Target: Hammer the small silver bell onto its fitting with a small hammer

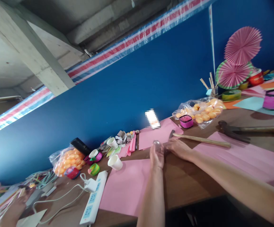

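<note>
My left hand (pixel 157 156) is curled around a small clear, shiny round object (pixel 157 145), possibly a roll of tape; blur hides its exact kind. Just to its right is my right hand (pixel 179 149), palm down, its fingertips together and pointing at the left hand. What they pinch, if anything, I cannot make out. Beyond the right hand lies a wooden-handled hammer (pixel 203 139). A pink paper sheet (pixel 127 186) lies flat to the left of my left hand, and another pink sheet (pixel 148 137) lies behind both hands.
A white power strip (pixel 94 198) with cables and a white paper cup (pixel 115 162) stand left. Bags of orange plastic balls (pixel 69 160) lie at both sides. At right are a larger hammer (pixel 233 130) and pink paper fans (pixel 243 45). Another person's hand (pixel 15 208) is lower left.
</note>
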Available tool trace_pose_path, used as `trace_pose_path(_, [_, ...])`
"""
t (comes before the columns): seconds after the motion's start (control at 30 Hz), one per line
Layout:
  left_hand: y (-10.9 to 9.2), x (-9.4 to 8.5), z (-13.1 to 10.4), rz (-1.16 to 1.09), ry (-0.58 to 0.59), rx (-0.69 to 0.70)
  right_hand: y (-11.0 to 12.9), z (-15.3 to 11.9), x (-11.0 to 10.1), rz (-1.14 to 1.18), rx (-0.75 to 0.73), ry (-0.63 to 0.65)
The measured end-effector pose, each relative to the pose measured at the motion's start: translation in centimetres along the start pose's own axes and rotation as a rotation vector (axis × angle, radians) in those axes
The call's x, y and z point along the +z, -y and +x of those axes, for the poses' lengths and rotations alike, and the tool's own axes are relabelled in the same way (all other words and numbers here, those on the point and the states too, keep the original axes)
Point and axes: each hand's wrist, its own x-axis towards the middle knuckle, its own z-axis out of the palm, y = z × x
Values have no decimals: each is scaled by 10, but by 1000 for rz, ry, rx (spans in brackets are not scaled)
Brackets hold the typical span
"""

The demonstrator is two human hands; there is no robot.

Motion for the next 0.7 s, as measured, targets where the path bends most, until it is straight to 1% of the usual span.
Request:
trace_pose_path(0.1, [-1, 2, -3, 85, -3, 13, -3, 0, 3, 14, 7, -4])
trace_pose_path(0.2, [-2, 3, -5, 112, 6, 11, -5, 0, 8, 26, 19, -17])
trace_pose_path(0.37, [-2, 3, -6, 165, 20, 9, -10, 0, 17, 72, 63, -100])
trace_pose_path(0.53, [-2, 3, -5, 173, 29, 23, -13, 1, 24, 56, 85, -135])
trace_pose_path(0.7, [-2, 5, -7, 165, 22, 27, -16, 1, 26, 72, 95, -134])
